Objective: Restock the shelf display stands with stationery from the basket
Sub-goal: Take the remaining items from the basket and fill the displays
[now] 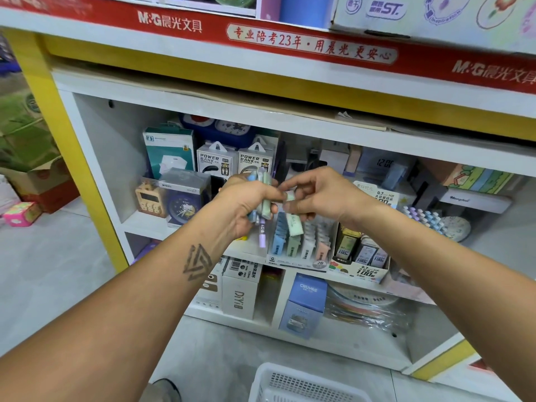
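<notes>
Mid-restock: pulling one pale green lead case (pixel 293 220) out of a pastel bundle (pixel 262 198). Left hand (pixel 246 204) wrapped tight round the bundle; right hand (pixel 314 194) pinching the single case between thumb and fingertips. Hanging right above the display stand (pixel 300 246), at six o'clock from the hands, rows of blue, green, white and pink. Next, probably: sliding it down into the matching green row. White basket (pixel 293 384) on the floor, nearest the viewer.

Pastel stationery against a white, yellow-edged shelf unit (pixel 95 158)

Blue, green, lilac slim plastic pens (pixel 262 198); red printed banner strip (pixel 290 42); white perforated plastic basket (pixel 301 384).
</notes>
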Tool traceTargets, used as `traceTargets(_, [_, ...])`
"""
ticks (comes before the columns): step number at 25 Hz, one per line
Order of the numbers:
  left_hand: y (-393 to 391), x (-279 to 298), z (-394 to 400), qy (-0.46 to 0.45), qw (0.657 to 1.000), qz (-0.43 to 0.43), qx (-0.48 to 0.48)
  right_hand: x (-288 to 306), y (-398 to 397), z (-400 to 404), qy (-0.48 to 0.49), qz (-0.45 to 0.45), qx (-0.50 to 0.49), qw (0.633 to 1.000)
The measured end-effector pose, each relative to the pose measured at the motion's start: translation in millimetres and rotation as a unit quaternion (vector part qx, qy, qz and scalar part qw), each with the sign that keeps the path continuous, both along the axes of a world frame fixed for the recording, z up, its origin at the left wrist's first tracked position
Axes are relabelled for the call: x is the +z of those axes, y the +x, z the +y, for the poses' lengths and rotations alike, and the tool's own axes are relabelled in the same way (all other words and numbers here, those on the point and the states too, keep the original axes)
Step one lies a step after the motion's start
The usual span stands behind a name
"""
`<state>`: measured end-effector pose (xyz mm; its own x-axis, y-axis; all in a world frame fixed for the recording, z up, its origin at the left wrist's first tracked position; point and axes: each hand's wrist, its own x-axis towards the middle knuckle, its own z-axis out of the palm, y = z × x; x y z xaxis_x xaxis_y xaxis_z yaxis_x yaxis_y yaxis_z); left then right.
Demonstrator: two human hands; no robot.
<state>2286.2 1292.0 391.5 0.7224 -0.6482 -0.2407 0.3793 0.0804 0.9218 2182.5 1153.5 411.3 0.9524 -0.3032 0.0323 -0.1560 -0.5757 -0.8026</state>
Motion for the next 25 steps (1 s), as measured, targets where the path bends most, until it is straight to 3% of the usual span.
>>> traceTargets(3, [5,1,5,-0.007,0.998,0.056,-0.009,-7,3,-18,0.028,-0.034,-0.072,0.996])
traceTargets(6, [9,-1,7,0.001,0.996,0.088,-0.023,-19,9,-39,-0.147,-0.07,-0.142,0.976])
traceTargets(9, [10,-3,8,0.005,0.993,0.107,-0.039,-32,14,-45,-0.327,-0.027,-0.1,0.939])
traceTargets(13, [11,-3,8,0.009,0.992,0.111,-0.057,-50,24,-44,-0.433,0.009,-0.074,0.898])
traceTargets(21, [12,-2,12,0.015,0.992,0.103,-0.071,-59,33,-45,-0.378,0.088,-0.06,0.92])
traceTargets(25, [11,0,14,0.002,0.99,0.118,-0.077,-59,34,-41,-0.392,0.119,-0.053,0.911])
